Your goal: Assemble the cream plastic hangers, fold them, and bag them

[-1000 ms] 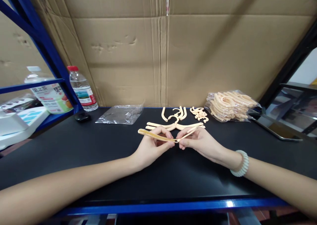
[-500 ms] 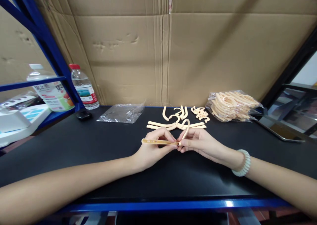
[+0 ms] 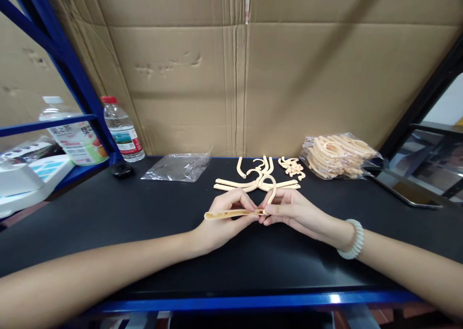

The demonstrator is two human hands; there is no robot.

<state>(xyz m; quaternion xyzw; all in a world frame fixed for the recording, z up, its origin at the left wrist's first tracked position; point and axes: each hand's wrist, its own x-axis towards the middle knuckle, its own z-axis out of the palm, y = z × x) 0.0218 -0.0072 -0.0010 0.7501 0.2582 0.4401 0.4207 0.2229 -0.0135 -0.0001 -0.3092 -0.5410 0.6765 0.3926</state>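
Observation:
Cream plastic hanger parts are in both hands above the black table. My left hand (image 3: 226, 220) pinches a long hanger arm (image 3: 226, 214), whose free end points left. Between the fingers of my right hand (image 3: 285, 207) is a curved hanger hook (image 3: 274, 189), its bend arching upward. The lower end of the hook meets the inner end of the arm; fingertips partly hide the joint, and whether they are locked together I cannot tell. Just beyond the hands lie more hanger arms (image 3: 231, 185) and a small pile of hooks (image 3: 291, 167).
At the back right sits a clear bag of hanger parts (image 3: 338, 155), with a phone-like flat object (image 3: 408, 194) near it. An empty plastic bag (image 3: 177, 167), a small black object (image 3: 122, 170) and a red-capped bottle (image 3: 123, 133) are at the left. Cardboard (image 3: 181, 92) walls the back.
The hanger arm's free end has dipped slightly and shifted left. The hook has tilted leftward at its top. Both hands keep their grip, and the view has shifted a little.

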